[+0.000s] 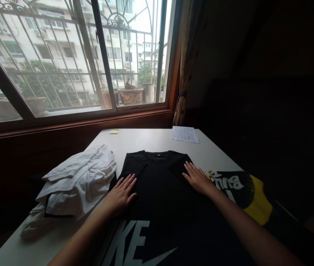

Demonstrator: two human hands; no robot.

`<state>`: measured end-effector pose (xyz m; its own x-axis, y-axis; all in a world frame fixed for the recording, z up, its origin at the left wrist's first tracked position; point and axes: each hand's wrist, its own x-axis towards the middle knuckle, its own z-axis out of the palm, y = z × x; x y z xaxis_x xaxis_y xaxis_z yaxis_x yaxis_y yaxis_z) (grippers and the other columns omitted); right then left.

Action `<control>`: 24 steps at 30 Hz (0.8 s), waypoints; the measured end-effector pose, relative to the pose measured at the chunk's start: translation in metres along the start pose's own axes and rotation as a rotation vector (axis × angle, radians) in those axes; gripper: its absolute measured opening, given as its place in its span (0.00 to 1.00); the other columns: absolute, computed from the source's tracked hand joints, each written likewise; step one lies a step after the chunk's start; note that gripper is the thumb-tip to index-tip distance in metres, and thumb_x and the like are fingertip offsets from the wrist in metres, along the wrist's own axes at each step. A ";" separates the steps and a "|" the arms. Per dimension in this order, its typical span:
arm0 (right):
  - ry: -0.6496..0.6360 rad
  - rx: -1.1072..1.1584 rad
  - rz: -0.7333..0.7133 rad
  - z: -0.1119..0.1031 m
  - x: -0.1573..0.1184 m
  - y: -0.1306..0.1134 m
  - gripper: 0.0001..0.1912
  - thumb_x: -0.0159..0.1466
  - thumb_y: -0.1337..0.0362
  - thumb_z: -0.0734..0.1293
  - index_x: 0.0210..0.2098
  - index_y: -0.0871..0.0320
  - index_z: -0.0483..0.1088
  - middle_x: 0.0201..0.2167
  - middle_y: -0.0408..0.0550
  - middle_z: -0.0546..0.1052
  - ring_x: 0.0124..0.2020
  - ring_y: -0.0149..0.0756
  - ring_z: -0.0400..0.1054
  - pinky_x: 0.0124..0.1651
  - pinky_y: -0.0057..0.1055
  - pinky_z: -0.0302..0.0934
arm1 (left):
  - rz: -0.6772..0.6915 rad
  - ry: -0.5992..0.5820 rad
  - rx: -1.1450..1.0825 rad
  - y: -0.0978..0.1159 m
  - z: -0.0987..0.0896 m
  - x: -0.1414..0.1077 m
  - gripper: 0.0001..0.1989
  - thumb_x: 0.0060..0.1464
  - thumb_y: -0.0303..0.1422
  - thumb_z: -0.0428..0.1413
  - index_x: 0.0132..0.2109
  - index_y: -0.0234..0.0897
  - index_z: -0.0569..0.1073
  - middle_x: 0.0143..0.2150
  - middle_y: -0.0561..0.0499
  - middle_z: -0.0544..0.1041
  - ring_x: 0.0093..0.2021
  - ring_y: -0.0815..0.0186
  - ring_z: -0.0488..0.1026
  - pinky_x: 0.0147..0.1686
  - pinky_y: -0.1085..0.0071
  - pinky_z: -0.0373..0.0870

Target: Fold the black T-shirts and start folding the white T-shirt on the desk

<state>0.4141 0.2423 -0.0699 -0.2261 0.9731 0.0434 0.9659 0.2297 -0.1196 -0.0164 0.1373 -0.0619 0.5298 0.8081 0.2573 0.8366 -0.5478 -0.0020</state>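
Observation:
A black T-shirt with large pale lettering and a swoosh lies spread on the white table, its collar toward the far end. My left hand rests flat on its left side, just below the sleeve, fingers stretched out. On the opposite side, my right hand lies flat with spread fingers near the right shoulder and sleeve. Both sleeves appear to lie inward over the shirt's body. Neither hand grips the fabric. The shirt's lower part runs out of view at the bottom edge.
Crumpled white clothes are heaped at the table's left edge. A black and yellow printed garment hangs over the right edge. Printed papers and a yellow sticky note lie at the far end of the white table, below a barred window.

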 end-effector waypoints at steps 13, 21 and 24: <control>-0.057 0.010 0.033 -0.005 0.060 0.010 0.39 0.71 0.43 0.44 0.74 0.57 0.43 0.76 0.45 0.40 0.75 0.40 0.34 0.74 0.48 0.32 | -0.038 -0.060 0.042 -0.030 0.016 0.052 0.30 0.72 0.46 0.39 0.75 0.42 0.47 0.76 0.48 0.48 0.75 0.59 0.46 0.71 0.54 0.48; -0.045 0.018 0.020 -0.001 0.080 0.019 0.39 0.71 0.43 0.44 0.74 0.58 0.43 0.76 0.46 0.41 0.75 0.42 0.35 0.74 0.49 0.33 | -0.064 -0.085 0.040 -0.039 0.021 0.067 0.31 0.71 0.46 0.40 0.75 0.42 0.46 0.76 0.49 0.48 0.75 0.59 0.45 0.71 0.53 0.48; -0.038 0.018 0.011 0.000 0.084 0.021 0.39 0.71 0.43 0.44 0.74 0.58 0.43 0.76 0.46 0.42 0.75 0.42 0.35 0.74 0.49 0.33 | -0.066 -0.099 0.045 -0.040 0.022 0.068 0.31 0.71 0.46 0.40 0.75 0.42 0.46 0.76 0.49 0.47 0.75 0.59 0.45 0.71 0.53 0.48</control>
<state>0.4152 0.3286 -0.0691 -0.2201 0.9755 0.0041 0.9661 0.2186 -0.1377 -0.0108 0.2195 -0.0656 0.4827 0.8607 0.1618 0.8743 -0.4843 -0.0320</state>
